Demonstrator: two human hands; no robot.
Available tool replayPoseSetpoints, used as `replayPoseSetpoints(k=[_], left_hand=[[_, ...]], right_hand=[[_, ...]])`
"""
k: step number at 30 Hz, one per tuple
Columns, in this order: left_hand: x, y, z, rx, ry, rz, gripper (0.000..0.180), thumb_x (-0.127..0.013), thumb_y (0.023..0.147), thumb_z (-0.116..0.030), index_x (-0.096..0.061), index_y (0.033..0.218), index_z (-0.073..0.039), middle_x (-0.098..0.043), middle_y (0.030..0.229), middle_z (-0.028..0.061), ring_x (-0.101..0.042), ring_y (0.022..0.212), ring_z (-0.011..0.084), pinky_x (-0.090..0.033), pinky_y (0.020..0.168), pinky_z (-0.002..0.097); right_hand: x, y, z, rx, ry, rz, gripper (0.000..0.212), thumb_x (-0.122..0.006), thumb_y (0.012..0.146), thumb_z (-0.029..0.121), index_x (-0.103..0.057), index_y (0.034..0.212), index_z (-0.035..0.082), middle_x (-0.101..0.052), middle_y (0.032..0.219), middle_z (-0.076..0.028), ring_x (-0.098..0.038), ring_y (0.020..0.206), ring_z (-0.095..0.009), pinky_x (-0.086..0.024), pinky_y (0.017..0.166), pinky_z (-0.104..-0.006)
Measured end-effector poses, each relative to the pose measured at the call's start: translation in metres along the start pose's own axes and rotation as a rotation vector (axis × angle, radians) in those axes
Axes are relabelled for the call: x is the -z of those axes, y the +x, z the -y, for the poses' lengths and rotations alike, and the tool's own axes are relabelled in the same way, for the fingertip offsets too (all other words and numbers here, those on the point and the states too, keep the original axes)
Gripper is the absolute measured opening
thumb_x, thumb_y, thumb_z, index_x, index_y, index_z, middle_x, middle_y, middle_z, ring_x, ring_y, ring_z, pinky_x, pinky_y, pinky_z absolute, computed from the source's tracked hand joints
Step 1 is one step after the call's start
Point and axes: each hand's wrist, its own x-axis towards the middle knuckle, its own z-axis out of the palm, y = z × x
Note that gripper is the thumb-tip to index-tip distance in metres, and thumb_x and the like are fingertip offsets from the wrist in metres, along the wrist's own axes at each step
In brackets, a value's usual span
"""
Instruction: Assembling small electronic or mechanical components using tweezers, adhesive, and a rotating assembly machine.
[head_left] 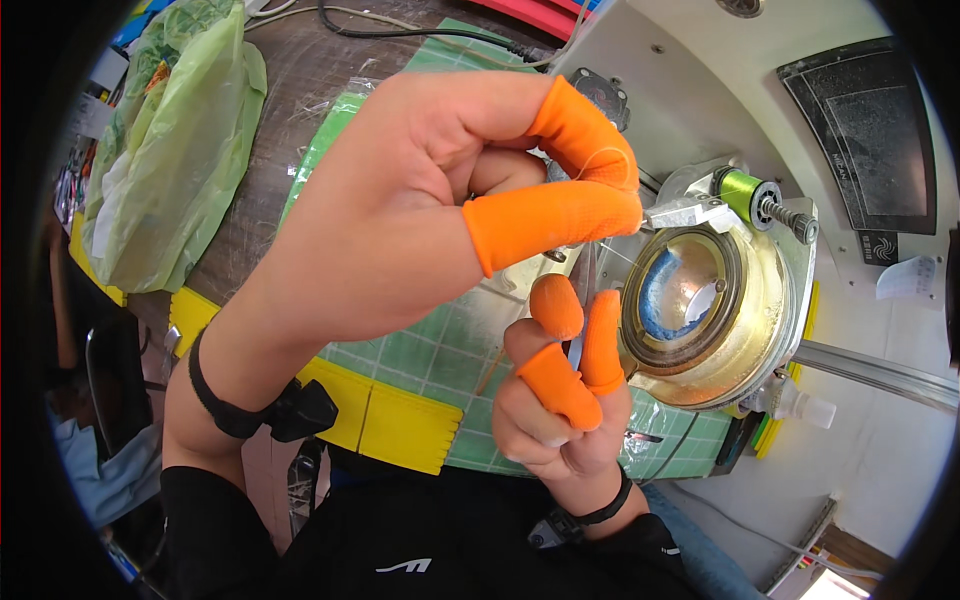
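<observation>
My left hand [420, 190] reaches across the upper middle, orange rubber cots on its thumb and forefinger. Their tips are pinched together on a thin strand [607, 150], which loops above the forefinger. Below it is my right hand [560, 400], with orange cots on several fingers. Its fingers are curled around something narrow, mostly hidden between them. Just right of both hands stands a round brass-coloured machine head [745, 330] with a blue-lined ring [657, 295]. A bright green spool [742, 193] sits on a spring-loaded spindle above the ring, near my left fingertips.
A green gridded mat [420, 350] covers the bench, with yellow strips [405, 420] along its near edge. At the upper left lies a pale green plastic bag [185, 150]. The white machine housing [720, 90] carries a dark panel [860, 140]. A metal rod [880, 375] extends right.
</observation>
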Motion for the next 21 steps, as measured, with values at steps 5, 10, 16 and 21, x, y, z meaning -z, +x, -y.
replayPoseSetpoints(k=[5,10,16,21], left_hand=[[0.009,0.003,0.001,-0.163,-0.123,0.002,0.018,-0.065,0.094,-0.006,-0.062,0.11,0.002,-0.068,0.101,0.0117,-0.064,0.078,0.0102,-0.049,0.071,0.0217],[0.07,-0.032,-0.042,-0.375,0.574,-0.11,0.02,-0.059,0.1,-0.013,-0.065,0.112,0.001,-0.069,0.105,0.0116,-0.067,0.086,0.0158,-0.051,0.081,0.0286],[0.115,-0.038,-0.003,-0.153,1.598,-0.197,0.026,-0.06,0.092,-0.002,-0.066,0.117,0.002,-0.07,0.117,0.0142,-0.068,0.098,0.0286,-0.052,0.091,0.036],[0.106,-0.032,0.03,0.112,1.781,-0.036,0.048,-0.059,0.076,0.003,-0.065,0.123,-0.003,-0.063,0.131,0.0102,-0.06,0.116,0.0326,-0.047,0.101,0.0423]], right_hand=[[0.0,0.003,-0.002,0.02,-0.002,0.013,0.042,-0.034,0.108,0.05,-0.05,0.112,0.012,-0.043,0.071,0.002,-0.034,0.047,-0.006,-0.024,0.041,-0.0206],[0.005,-0.059,0.008,-0.102,-0.53,0.017,0.036,-0.046,0.107,0.036,-0.051,0.11,0.0,-0.052,0.071,-0.004,-0.043,0.049,-0.007,-0.029,0.041,-0.0213],[0.029,-0.123,0.035,0.111,-1.195,-0.478,0.013,-0.059,0.097,0.003,-0.057,0.11,-0.001,-0.065,0.091,-0.01,-0.061,0.064,-0.012,-0.041,0.05,-0.0209],[0.03,-0.132,0.04,0.467,-1.817,-0.64,0.015,-0.065,0.092,0.0,-0.062,0.107,0.0,-0.066,0.092,-0.012,-0.066,0.078,-0.02,-0.049,0.066,-0.0279]])
